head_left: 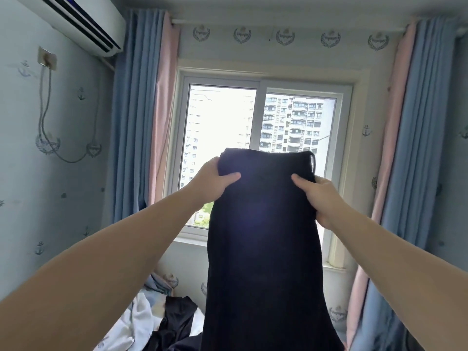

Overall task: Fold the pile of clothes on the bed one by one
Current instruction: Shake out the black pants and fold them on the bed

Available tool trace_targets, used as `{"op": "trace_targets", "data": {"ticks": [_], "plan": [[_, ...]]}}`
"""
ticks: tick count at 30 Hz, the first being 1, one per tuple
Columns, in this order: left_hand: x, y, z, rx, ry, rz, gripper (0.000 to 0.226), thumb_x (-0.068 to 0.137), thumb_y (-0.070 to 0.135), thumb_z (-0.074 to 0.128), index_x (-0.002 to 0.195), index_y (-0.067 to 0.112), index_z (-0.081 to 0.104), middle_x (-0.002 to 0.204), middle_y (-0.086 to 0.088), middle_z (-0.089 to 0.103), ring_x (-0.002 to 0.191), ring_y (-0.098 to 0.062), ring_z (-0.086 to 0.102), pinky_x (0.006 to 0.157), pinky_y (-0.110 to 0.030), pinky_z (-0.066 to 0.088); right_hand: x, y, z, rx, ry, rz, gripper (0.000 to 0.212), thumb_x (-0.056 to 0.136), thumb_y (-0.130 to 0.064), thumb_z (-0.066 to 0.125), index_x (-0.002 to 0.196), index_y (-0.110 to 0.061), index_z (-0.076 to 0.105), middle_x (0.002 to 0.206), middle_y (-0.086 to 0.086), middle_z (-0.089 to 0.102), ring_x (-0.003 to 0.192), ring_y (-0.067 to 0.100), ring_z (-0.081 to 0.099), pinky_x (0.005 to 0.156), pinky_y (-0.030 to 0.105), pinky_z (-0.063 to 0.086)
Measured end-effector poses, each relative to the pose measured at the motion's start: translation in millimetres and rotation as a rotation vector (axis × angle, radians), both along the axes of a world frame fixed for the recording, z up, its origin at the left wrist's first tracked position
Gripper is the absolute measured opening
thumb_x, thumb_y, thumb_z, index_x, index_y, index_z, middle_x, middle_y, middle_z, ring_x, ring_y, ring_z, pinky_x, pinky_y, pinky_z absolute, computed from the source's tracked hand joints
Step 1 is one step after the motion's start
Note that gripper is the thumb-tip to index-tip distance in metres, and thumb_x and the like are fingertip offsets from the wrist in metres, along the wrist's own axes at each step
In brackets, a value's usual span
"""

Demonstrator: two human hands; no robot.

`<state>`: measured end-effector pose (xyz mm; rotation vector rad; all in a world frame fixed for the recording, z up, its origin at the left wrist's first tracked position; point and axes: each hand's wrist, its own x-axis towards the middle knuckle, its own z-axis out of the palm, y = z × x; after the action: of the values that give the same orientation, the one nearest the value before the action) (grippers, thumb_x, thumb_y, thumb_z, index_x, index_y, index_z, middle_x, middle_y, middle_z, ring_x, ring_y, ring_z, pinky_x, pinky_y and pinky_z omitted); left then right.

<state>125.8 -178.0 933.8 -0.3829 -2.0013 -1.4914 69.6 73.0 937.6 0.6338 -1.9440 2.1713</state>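
I hold a black garment (263, 249) up in front of the window, and it hangs straight down out of the bottom of the view. My left hand (212, 181) grips its top left edge, thumb on the front. My right hand (319, 198) grips the top right edge the same way. Below, on the bed (141, 292), lie more clothes: a black piece (174, 323) and a white one (129, 328). The hanging garment hides much of the pile.
A window (260, 153) fills the far wall, with blue and pink curtains (141, 110) on both sides. An air conditioner (76, 21) is mounted high on the left wall, a cable hanging from a socket below it.
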Motion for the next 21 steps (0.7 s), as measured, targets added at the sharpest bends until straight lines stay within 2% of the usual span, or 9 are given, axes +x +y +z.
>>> {"op": "trace_targets", "data": {"ticks": [3, 6, 8, 10, 12, 17, 19, 21], "plan": [[1, -25, 7, -0.077, -0.008, 0.018, 0.025, 0.097, 0.02, 0.065, 0.105, 0.043, 0.059, 0.093, 0.033, 0.07, 0.085, 0.013, 0.066, 0.061, -0.004, 0.049, 2, -22, 14, 0.05, 0.063, -0.039, 0.011, 0.094, -0.023, 0.071, 0.101, -0.015, 0.072, 0.089, -0.001, 0.079, 0.076, 0.014, 0.076, 0.055, 0.023, 0.057], [2, -46, 16, -0.099, -0.021, 0.031, 0.025, 0.098, 0.024, 0.064, 0.098, 0.048, 0.056, 0.085, 0.041, 0.066, 0.079, 0.02, 0.062, 0.056, 0.0, 0.045, 5, -44, 25, 0.068, 0.092, -0.081, 0.011, 0.095, -0.025, 0.07, 0.1, -0.015, 0.073, 0.086, -0.001, 0.079, 0.073, 0.013, 0.076, 0.053, 0.022, 0.056], [1, -61, 19, -0.108, -0.024, 0.043, 0.023, 0.098, 0.026, 0.064, 0.096, 0.047, 0.055, 0.083, 0.041, 0.066, 0.077, 0.019, 0.062, 0.055, -0.001, 0.045, 7, -58, 29, 0.095, 0.107, -0.127, 0.012, 0.095, -0.026, 0.07, 0.099, -0.015, 0.073, 0.091, 0.001, 0.079, 0.077, 0.015, 0.076, 0.058, 0.024, 0.057], [-4, -75, 18, -0.12, -0.026, 0.051, 0.018, 0.098, 0.028, 0.064, 0.098, 0.044, 0.056, 0.088, 0.032, 0.07, 0.082, 0.009, 0.066, 0.063, -0.008, 0.049, 9, -71, 29, 0.137, 0.117, -0.184, 0.011, 0.096, -0.028, 0.068, 0.096, -0.017, 0.073, 0.093, 0.001, 0.078, 0.081, 0.017, 0.075, 0.064, 0.027, 0.057], [-9, -87, 14, -0.147, -0.049, 0.047, 0.016, 0.097, 0.031, 0.064, 0.108, 0.04, 0.056, 0.101, 0.023, 0.068, 0.093, 0.0, 0.065, 0.074, -0.02, 0.05, 13, -82, 26, 0.184, 0.121, -0.237, 0.011, 0.097, -0.028, 0.067, 0.091, -0.02, 0.072, 0.092, -0.001, 0.076, 0.082, 0.016, 0.073, 0.064, 0.026, 0.055], [-11, -115, -6, -0.131, -0.107, -0.051, 0.012, 0.096, 0.03, 0.065, 0.104, 0.04, 0.063, 0.097, 0.02, 0.074, 0.089, 0.0, 0.07, 0.08, -0.026, 0.054, 31, -102, 6, 0.233, 0.093, -0.339, 0.013, 0.098, -0.029, 0.064, 0.087, -0.024, 0.069, 0.09, -0.007, 0.074, 0.081, 0.011, 0.07, 0.06, 0.019, 0.051], [-3, -121, -18, -0.089, -0.131, -0.069, 0.022, 0.095, 0.03, 0.068, 0.116, 0.028, 0.065, 0.105, 0.012, 0.075, 0.096, -0.009, 0.071, 0.087, -0.033, 0.056, 44, -107, -5, 0.243, 0.079, -0.368, 0.014, 0.098, -0.03, 0.065, 0.084, -0.026, 0.068, 0.09, -0.008, 0.073, 0.08, 0.01, 0.069, 0.06, 0.019, 0.05], [12, -124, -31, -0.026, -0.155, -0.079, 0.03, 0.093, 0.029, 0.071, 0.121, 0.02, 0.063, 0.109, 0.006, 0.074, 0.098, -0.014, 0.072, 0.087, -0.033, 0.058, 63, -109, -14, 0.273, 0.072, -0.397, 0.016, 0.097, -0.031, 0.066, 0.082, -0.026, 0.067, 0.087, -0.008, 0.072, 0.078, 0.01, 0.068, 0.059, 0.02, 0.049]]}}
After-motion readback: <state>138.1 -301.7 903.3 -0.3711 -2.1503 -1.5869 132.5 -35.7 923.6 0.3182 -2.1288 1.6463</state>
